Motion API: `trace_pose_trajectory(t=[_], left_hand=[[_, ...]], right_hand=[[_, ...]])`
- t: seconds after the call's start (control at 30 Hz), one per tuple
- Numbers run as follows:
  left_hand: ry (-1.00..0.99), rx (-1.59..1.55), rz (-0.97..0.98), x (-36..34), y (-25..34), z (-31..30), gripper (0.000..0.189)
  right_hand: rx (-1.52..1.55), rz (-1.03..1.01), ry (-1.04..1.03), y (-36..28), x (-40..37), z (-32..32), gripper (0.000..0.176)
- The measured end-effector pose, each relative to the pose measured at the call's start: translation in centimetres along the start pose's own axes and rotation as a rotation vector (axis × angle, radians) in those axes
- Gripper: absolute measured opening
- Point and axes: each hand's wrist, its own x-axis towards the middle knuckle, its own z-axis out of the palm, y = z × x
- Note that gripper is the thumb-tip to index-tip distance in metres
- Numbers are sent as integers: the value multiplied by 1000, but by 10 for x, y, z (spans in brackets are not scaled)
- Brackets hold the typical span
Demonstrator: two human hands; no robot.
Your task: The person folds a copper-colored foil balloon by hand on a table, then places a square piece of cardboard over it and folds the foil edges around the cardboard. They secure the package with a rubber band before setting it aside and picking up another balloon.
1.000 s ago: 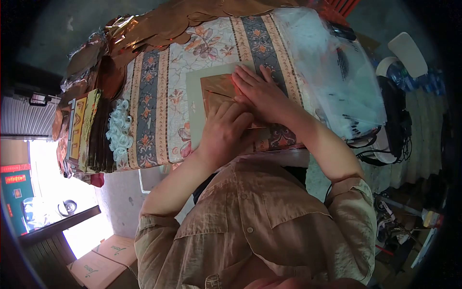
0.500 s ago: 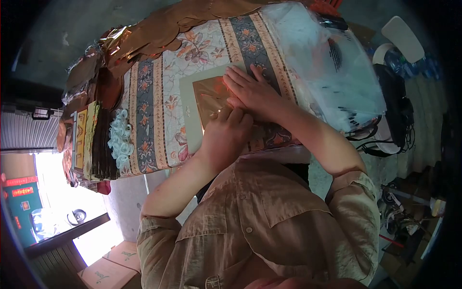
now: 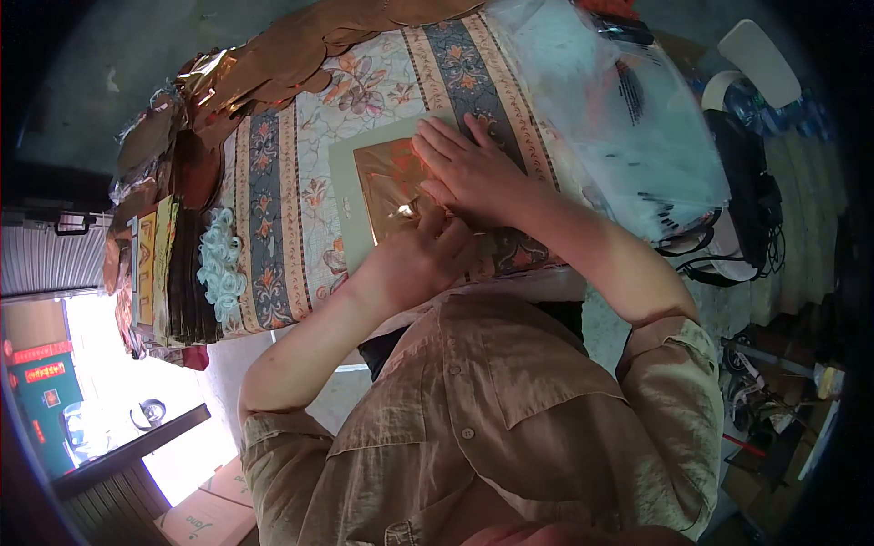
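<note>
Gold sheet (image 3: 386,185) is lying forward-left of left hand (image 3: 423,261), fingers curled, grip unclear; flat-fingered right hand (image 3: 469,177) is overlapping it.

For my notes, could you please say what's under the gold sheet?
Beneath the gold sheet, a grey board shows at the far and left edges, on a patterned tablecloth. What the sheet, left hand and right hand cover is hidden.
</note>
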Motion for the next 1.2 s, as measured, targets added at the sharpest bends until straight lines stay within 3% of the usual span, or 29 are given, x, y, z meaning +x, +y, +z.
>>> trace_pose_trajectory(t=[0.27, 0.33, 0.43, 0.63, 0.7, 0.83, 0.9, 1.2], left_hand=[[-113, -82, 6, -7, -3, -9, 24], [6, -181, -56, -14, -1, -8, 34], [15, -283, -182, -15, 7, -13, 42], [22, -414, -300, -20, 11, -13, 40], [25, -425, -299, -22, 11, -12, 42], [53, -438, -295, -23, 12, -7, 44], [50, -432, -305, -23, 13, -8, 44], [63, -474, -306, -23, 11, -7, 41]], right_hand=[[-17, 8, 14, 0, -1, 4, 58], [-14, 11, 16, -1, -1, 3, 58], [-30, 5, 8, 0, -1, 3, 58], [-54, -17, -8, 2, -1, 0, 61], [162, -1, -3, 4, -1, -7, 64], [199, -10, 46, 16, -10, -15, 65], [-15, -71, 54, 12, -26, -23, 63], [-183, -32, 11, -14, -51, -24, 57]])
